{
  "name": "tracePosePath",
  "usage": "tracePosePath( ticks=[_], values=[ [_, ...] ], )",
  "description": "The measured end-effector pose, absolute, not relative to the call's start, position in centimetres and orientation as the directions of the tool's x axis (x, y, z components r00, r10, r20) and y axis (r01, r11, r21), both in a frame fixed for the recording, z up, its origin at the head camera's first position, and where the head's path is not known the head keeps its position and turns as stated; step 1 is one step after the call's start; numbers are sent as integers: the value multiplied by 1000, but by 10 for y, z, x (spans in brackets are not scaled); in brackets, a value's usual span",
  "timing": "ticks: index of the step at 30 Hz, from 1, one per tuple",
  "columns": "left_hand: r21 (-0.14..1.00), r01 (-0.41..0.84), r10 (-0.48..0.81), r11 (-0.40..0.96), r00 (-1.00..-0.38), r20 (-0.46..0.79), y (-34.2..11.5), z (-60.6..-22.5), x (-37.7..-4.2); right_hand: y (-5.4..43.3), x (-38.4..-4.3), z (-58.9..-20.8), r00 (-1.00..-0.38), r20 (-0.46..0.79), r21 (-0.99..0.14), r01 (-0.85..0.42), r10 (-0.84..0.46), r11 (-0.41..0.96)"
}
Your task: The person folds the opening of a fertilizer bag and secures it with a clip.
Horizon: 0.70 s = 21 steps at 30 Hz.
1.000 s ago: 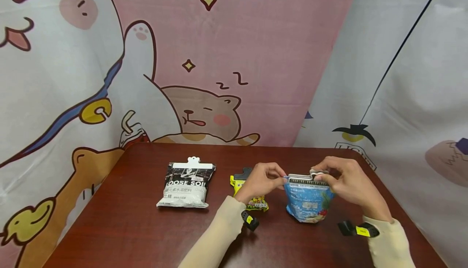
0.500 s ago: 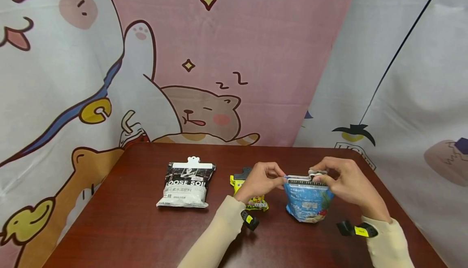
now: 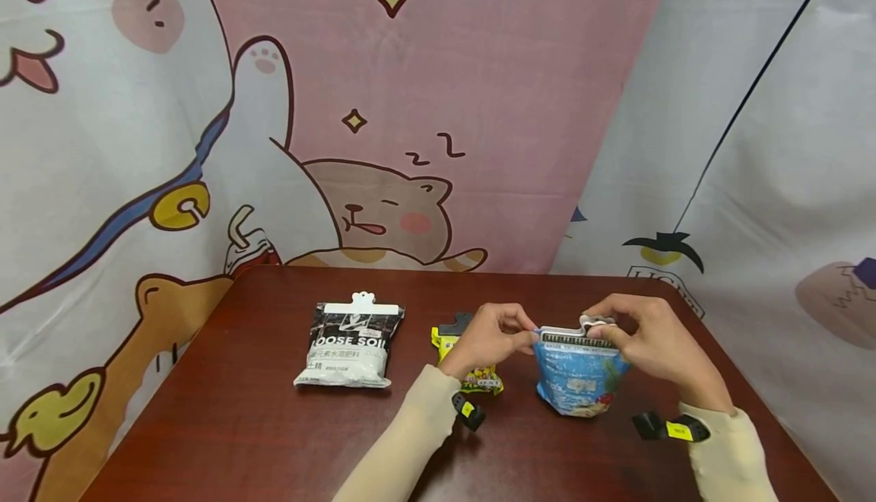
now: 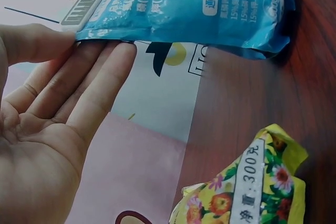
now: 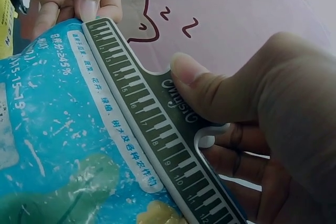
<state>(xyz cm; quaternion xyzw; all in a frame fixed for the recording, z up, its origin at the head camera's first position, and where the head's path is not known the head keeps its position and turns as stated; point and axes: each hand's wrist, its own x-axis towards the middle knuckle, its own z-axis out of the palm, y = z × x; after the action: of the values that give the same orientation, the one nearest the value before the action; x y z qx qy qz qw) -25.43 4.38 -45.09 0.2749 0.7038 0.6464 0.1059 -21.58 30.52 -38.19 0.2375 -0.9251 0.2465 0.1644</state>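
Note:
A blue printed fertilizer bag (image 3: pixel 578 380) stands upright on the table at the right. Along its top edge lies a bag clip (image 5: pixel 152 124) with a piano-key pattern, number marks and the word "Music". My right hand (image 3: pixel 650 335) pinches the clip's handle, thumb on the near face and fingers behind. At the bag's upper left corner, my left hand (image 3: pixel 489 338) pinches the blue film between thumb and fingers, close to the clip's end, as the left wrist view (image 4: pixel 52 93) also has it.
Left of the blue bag lies a yellow flower-printed bag (image 4: pixel 252 187) with a dark clip (image 3: pixel 455 325), partly hidden behind my left hand. Farther left sits a black and white "Loose Soil" bag (image 3: pixel 349 350) topped by a white clip (image 3: pixel 363 305). A cartoon-printed cloth (image 3: pixel 513 106) hangs behind the table (image 3: pixel 226 411).
Almost nothing moves. The blue bag and clip shift very slightly to the right, while both hands keep their grips.

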Motion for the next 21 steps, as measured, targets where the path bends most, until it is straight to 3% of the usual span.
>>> tracePosePath(
  ticks=[6,21],
  values=[
    [965,261,536,19,-817,211,43,-451,-255,306,-216,-382,-844,402,-408,-512,-355,756],
    [955,287,514,69,-831,213,45,-451,-253,304,-213,-380,-834,407,-361,-522,-374,773]
  ],
)
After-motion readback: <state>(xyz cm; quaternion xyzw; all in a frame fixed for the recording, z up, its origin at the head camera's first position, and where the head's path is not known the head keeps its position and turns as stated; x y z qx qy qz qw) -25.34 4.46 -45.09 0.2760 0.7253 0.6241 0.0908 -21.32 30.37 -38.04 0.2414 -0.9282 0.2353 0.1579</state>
